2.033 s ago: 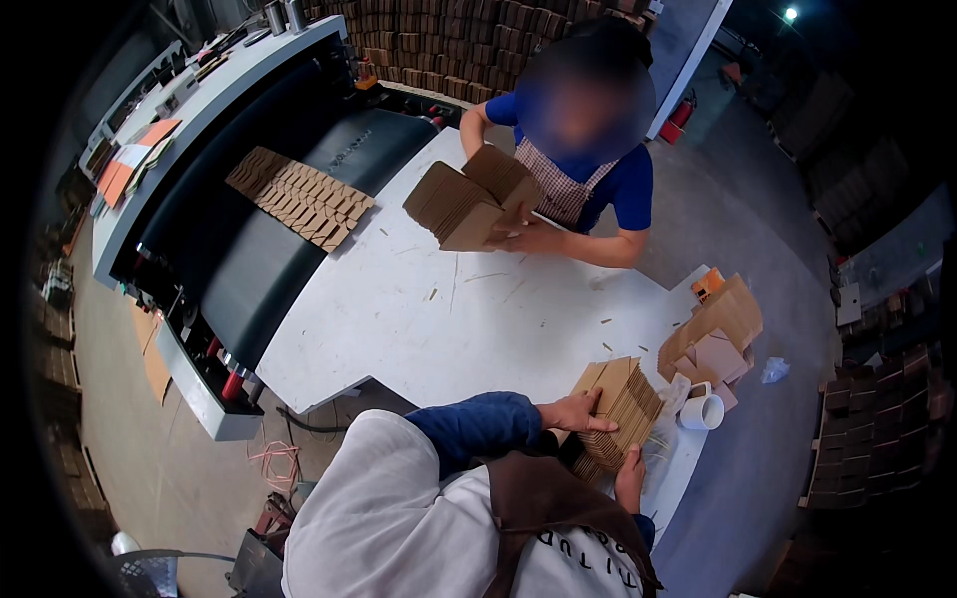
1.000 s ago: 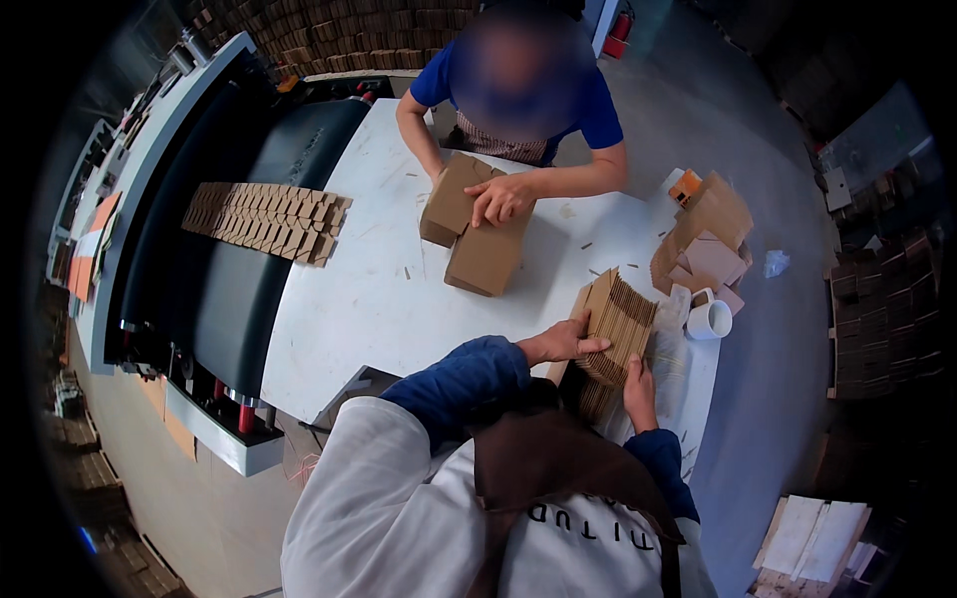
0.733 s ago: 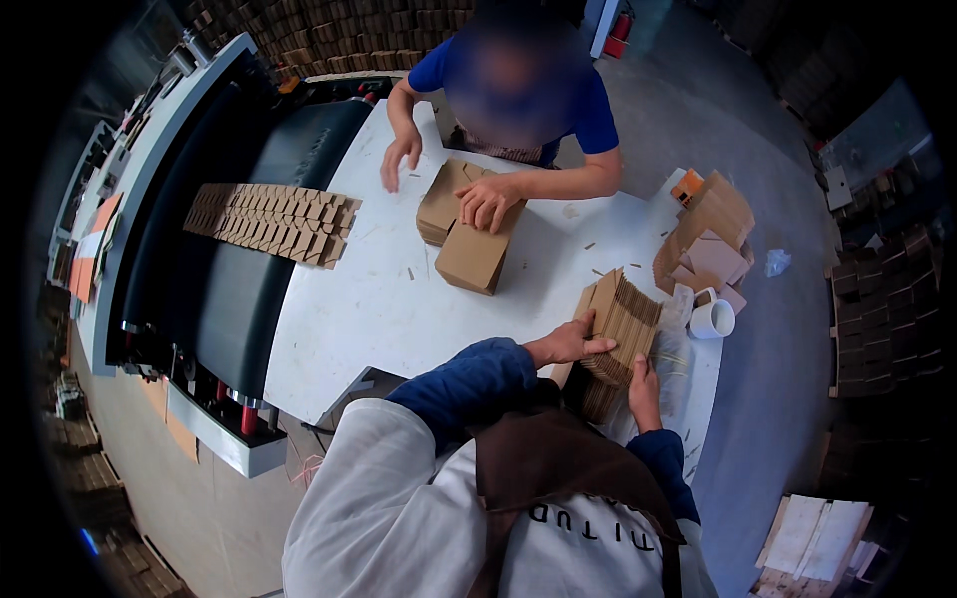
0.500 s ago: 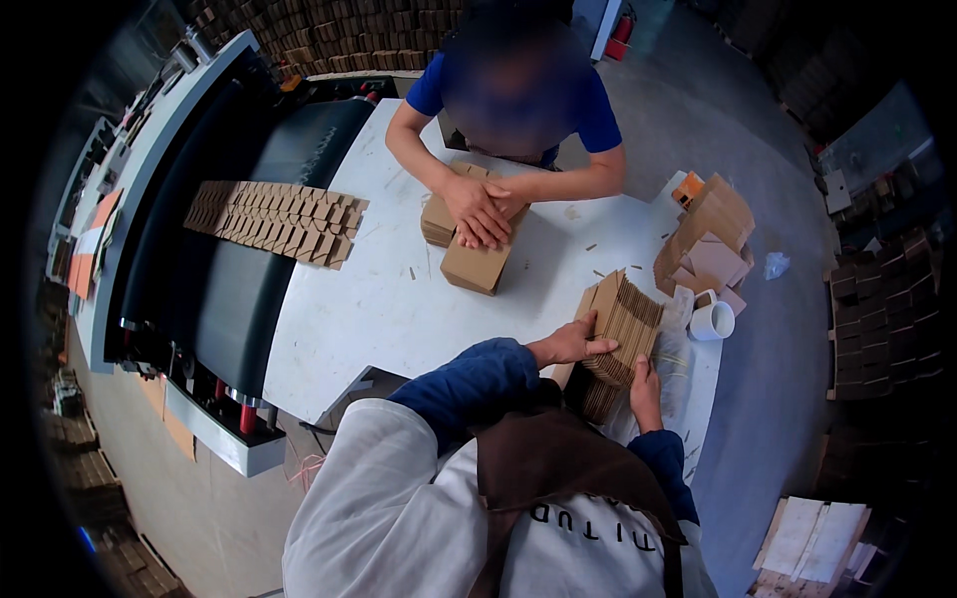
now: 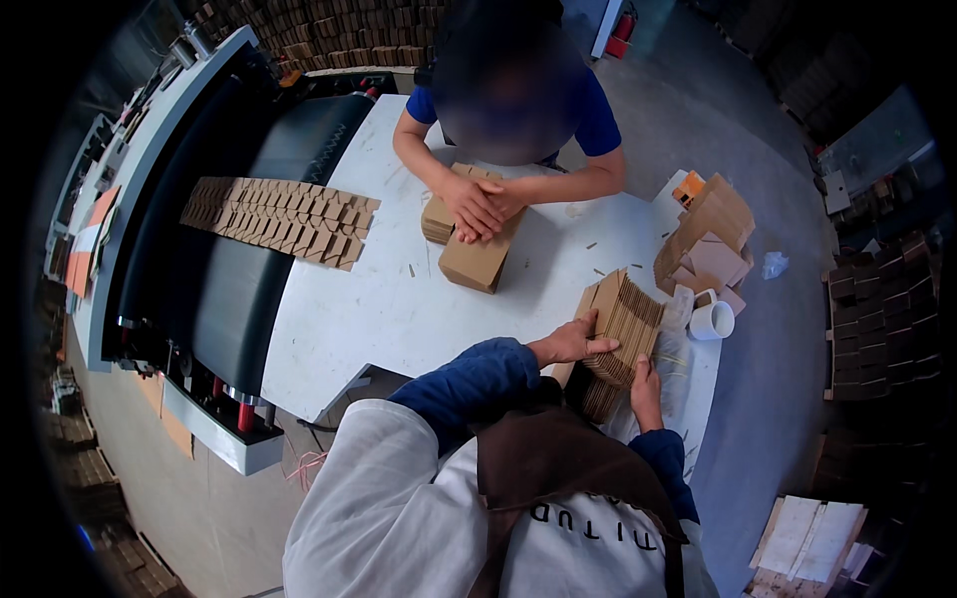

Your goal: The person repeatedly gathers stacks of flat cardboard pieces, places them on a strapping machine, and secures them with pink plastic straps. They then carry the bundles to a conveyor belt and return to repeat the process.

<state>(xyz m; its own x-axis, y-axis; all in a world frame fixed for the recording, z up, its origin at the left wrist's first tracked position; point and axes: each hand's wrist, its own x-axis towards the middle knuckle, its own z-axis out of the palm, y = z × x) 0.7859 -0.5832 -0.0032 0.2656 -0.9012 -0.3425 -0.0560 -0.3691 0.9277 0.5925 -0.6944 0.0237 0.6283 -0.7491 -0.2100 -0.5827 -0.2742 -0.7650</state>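
Observation:
A stack of folded brown cardboard pieces [image 5: 630,321] stands at the right part of the white table, close to my body. My left hand [image 5: 573,342] grips its left side, the thumb laid across the near edges. At the lower right of the stack, my right hand [image 5: 646,393] holds the other side with the fingers upright against it. More folded cardboard [image 5: 599,399] lies beneath, partly hidden by my hands and apron. Across the table, a co-worker's hands [image 5: 478,207] rest crossed on another cardboard stack [image 5: 478,261].
Overlapping cardboard pieces [image 5: 284,221] lie on the dark conveyor belt [image 5: 234,324] at left, reaching onto the white table [image 5: 399,317]. A white mug [image 5: 711,317], clear plastic film [image 5: 678,354] and a box of cardboard scraps [image 5: 710,234] occupy the right edge.
The row of overlapping cardboard on the belt has shifted slightly right, further onto the table. My hands and their stack stay in place. The co-worker's hands have barely moved.

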